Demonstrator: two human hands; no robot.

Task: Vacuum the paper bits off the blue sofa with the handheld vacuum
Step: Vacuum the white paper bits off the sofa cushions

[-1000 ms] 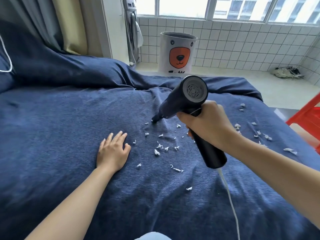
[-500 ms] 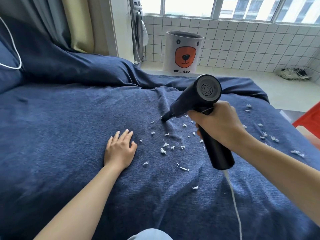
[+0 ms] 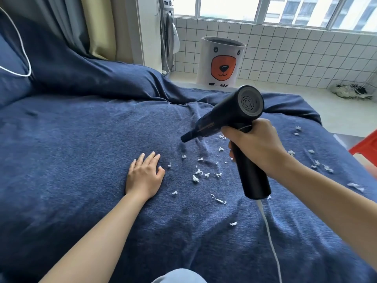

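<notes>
no readable text, basket (image 3: 221, 62) lettering cut off

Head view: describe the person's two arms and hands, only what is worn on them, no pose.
Both forearms are bare: no sleeve shows anywhere up to the frame edge. The left hand has no ring, watch, glove or bracelet in view, and its nails look short and unpainted. The right hand likewise shows no jewellery or glove, and its wrist is bare.
</notes>
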